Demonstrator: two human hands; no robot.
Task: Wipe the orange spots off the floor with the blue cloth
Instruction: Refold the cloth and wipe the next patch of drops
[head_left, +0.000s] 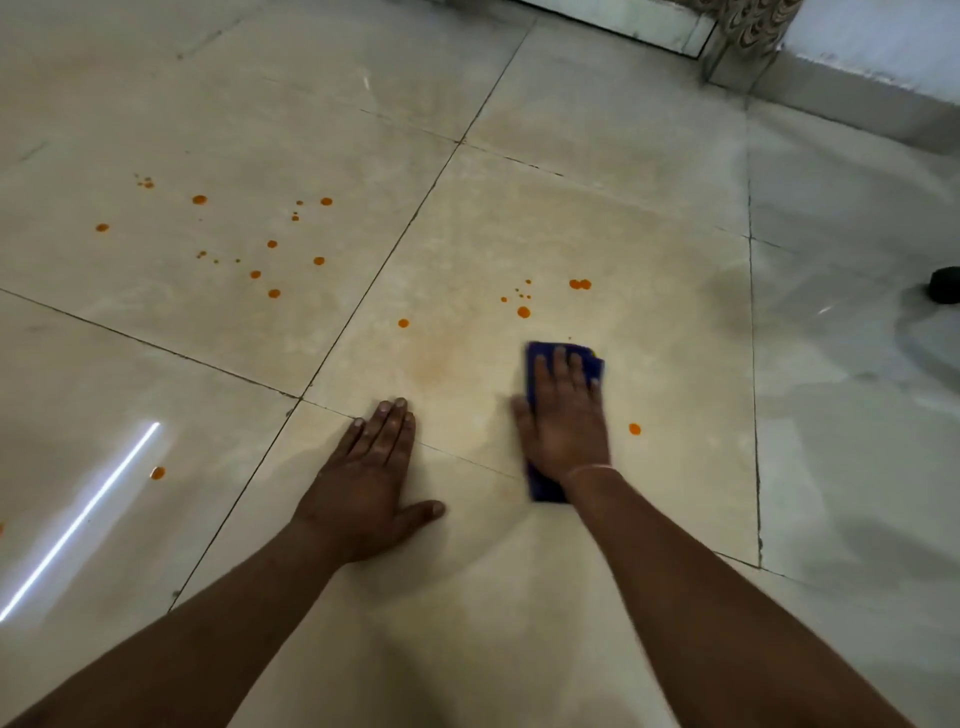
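My right hand (566, 415) lies flat on the blue cloth (537, 364), pressing it onto the beige tiled floor (649, 197). The cloth shows beyond the fingertips and under the wrist. My left hand (371, 467) rests palm down on the bare tile to the left, fingers spread, holding nothing. Orange spots sit just beyond the cloth (523, 312), with a double spot (580, 283) further on. One spot (634, 428) lies right of my right hand. Several more spots (274, 293) dot the tile at far left. A faint orange smear (436, 358) lies between my hands.
A wall base (857, 98) and a patterned post (743, 36) stand at the far right. A dark round object (944, 285) sits at the right edge. A lone spot (157, 473) lies near a bright light reflection (88, 514) at left.
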